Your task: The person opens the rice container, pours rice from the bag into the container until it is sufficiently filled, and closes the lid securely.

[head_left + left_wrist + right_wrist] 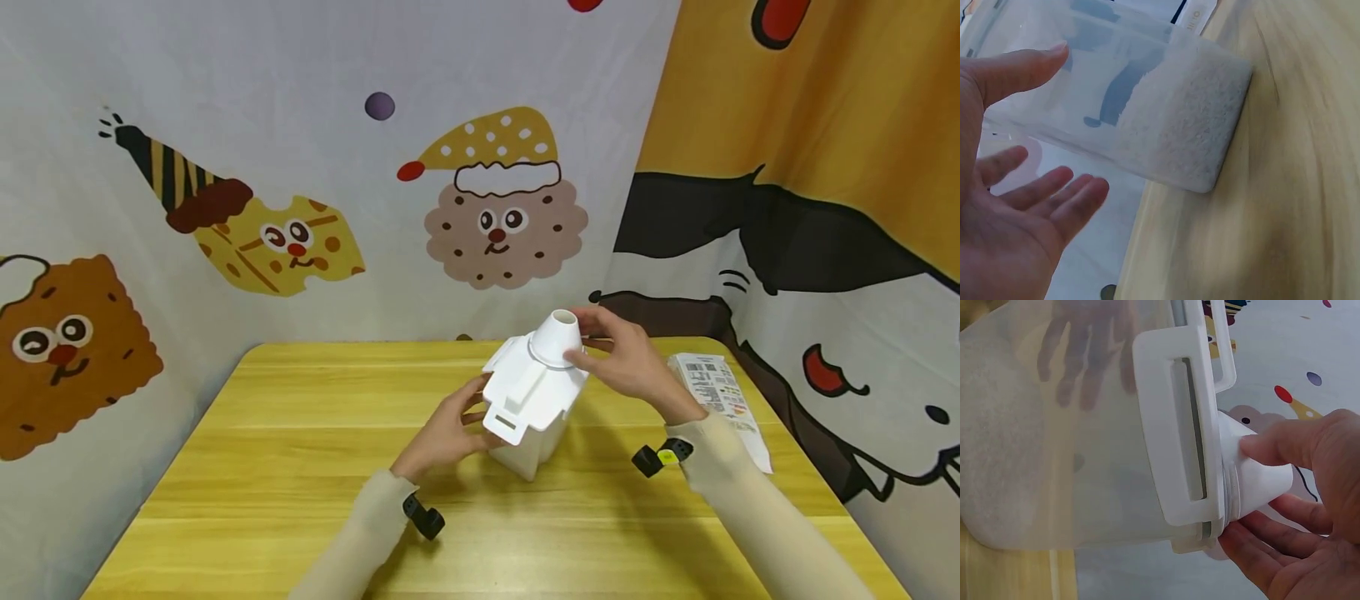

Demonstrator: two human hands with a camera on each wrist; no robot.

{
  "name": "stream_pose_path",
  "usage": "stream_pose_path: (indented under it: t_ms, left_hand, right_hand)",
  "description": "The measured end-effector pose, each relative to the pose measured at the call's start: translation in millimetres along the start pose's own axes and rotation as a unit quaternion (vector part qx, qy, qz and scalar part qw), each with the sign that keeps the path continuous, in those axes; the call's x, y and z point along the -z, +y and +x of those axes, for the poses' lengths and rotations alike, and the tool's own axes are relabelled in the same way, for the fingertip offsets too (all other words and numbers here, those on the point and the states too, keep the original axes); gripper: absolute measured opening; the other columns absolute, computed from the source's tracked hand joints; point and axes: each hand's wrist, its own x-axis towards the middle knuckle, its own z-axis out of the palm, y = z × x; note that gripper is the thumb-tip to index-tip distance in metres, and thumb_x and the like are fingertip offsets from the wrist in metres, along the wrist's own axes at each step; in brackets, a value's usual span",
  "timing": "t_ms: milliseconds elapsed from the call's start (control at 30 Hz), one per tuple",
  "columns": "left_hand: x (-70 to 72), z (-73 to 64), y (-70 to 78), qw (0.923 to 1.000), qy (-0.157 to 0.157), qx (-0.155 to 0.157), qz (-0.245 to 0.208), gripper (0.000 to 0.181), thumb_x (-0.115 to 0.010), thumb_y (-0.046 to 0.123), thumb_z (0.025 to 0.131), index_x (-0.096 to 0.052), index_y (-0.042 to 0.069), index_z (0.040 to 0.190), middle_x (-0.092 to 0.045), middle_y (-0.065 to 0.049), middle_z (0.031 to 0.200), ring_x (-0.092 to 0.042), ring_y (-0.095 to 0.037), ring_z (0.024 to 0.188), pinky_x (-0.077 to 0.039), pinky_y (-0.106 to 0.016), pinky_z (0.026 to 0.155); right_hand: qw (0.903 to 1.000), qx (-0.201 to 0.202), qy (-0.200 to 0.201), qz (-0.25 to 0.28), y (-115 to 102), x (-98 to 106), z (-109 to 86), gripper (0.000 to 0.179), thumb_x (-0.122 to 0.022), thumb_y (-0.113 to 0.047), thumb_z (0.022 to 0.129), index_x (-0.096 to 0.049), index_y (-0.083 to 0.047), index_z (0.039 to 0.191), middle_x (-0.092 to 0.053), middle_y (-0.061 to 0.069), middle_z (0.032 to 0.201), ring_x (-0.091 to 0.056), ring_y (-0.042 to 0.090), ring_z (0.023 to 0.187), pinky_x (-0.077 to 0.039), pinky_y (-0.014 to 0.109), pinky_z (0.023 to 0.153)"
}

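A translucent plastic container (525,458) stands upright on the table, topped by a white lid (538,400). White grains that look like rice (1179,119) fill its lower part in the left wrist view. On the lid sits a white cone-shaped spout (557,340), narrow end up, with an opening at its tip. My right hand (628,357) holds this spout, thumb on one side and fingers around the other. Beside the container's left wall is my left hand (446,429), its fingers spread; in the left wrist view the thumb lies over the wall.
A white printed packet (720,400) lies at the right side of the wooden table (300,467). Behind the table hangs a cloth (315,67) with cartoon figures, and another patterned cloth (847,233) runs along the right edge.
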Motion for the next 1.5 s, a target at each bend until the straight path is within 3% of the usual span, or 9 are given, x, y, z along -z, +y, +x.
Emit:
stream_pose_path:
  t_ms: [100, 267, 667, 967, 1200, 1333, 1500]
  left_hand:
    - [-0.7, 1.4, -2.6, 0.9998, -0.011, 0.006, -0.018, 0.084, -0.084, 0.010, 0.085, -0.042, 0.028, 0.155, -0.052, -0.001, 0.151, -0.052, -0.024, 0.139, -0.050, -0.047, 0.113]
    - [-2.7, 1.7, -4.9, 0.9995, -0.004, 0.013, -0.029, 0.077, -0.084, 0.009, 0.085, -0.048, 0.026, 0.151, -0.057, -0.002, 0.145, -0.053, -0.025, 0.136, -0.048, -0.051, 0.113]
    - [-12.4, -1.6, 0.2, 0.9990, 0.020, 0.012, -0.038, 0.075, -0.085, 0.003, 0.082, -0.050, 0.022, 0.146, -0.055, -0.005, 0.143, -0.056, -0.027, 0.130, -0.056, -0.042, 0.106]
    - [-26.7, -5.2, 3.4, 0.9962, 0.085, 0.015, 0.011, 0.075, -0.091, 0.011, 0.077, -0.051, 0.020, 0.139, -0.058, -0.005, 0.131, -0.057, -0.023, 0.119, -0.059, -0.033, 0.100]
    - [-38.8, -8.1, 10.2, 0.9903, 0.128, 0.017, 0.051, 0.078, -0.094, 0.015, 0.073, -0.050, 0.020, 0.137, -0.060, -0.003, 0.130, -0.059, -0.024, 0.117, -0.061, -0.041, 0.097]
    - [-37.4, -8.8, 8.7, 0.9909, 0.124, 0.015, 0.049, 0.079, -0.094, 0.016, 0.074, -0.048, 0.020, 0.138, -0.059, -0.004, 0.132, -0.059, -0.026, 0.121, -0.060, -0.042, 0.099]
    - [-25.7, -8.5, 2.8, 0.9954, 0.084, 0.020, 0.040, 0.080, -0.092, 0.023, 0.078, -0.046, 0.026, 0.143, -0.056, 0.000, 0.137, -0.057, -0.023, 0.126, -0.056, -0.038, 0.106]
  right_hand:
    - [1.0000, 0.006, 0.000, 0.001, 0, -1, -0.5, 0.057, -0.077, -0.013, 0.092, -0.053, -0.006, 0.143, -0.062, 0.018, 0.135, -0.063, 0.038, 0.124, -0.053, 0.053, 0.108]
    - [0.9999, 0.014, 0.002, -0.004, 2, -1, -0.2, 0.056, -0.077, -0.013, 0.093, -0.053, -0.006, 0.143, -0.061, 0.019, 0.136, -0.062, 0.040, 0.125, -0.053, 0.055, 0.108]
    - [0.9997, 0.021, -0.011, -0.011, 3, 0, 4.8, 0.056, -0.076, -0.011, 0.093, -0.052, -0.007, 0.144, -0.062, 0.018, 0.137, -0.061, 0.039, 0.126, -0.052, 0.056, 0.109]
    - [0.9979, 0.039, -0.050, 0.009, 6, -2, 19.2, 0.054, -0.071, -0.008, 0.096, -0.050, -0.007, 0.146, -0.059, 0.018, 0.140, -0.057, 0.038, 0.131, -0.048, 0.053, 0.114]
    - [0.9946, 0.059, -0.084, 0.019, 4, -2, 28.4, 0.056, -0.067, -0.006, 0.099, -0.046, -0.006, 0.150, -0.053, 0.018, 0.147, -0.052, 0.039, 0.137, -0.045, 0.056, 0.116]
    - [0.9948, 0.053, -0.085, 0.014, 4, -3, 28.3, 0.056, -0.068, -0.007, 0.098, -0.047, -0.009, 0.150, -0.054, 0.016, 0.148, -0.054, 0.038, 0.136, -0.045, 0.056, 0.115]
    - [0.9968, 0.047, -0.064, -0.006, 1, -5, 22.9, 0.061, -0.075, -0.011, 0.094, -0.049, -0.012, 0.150, -0.057, 0.013, 0.145, -0.058, 0.035, 0.131, -0.049, 0.051, 0.113]
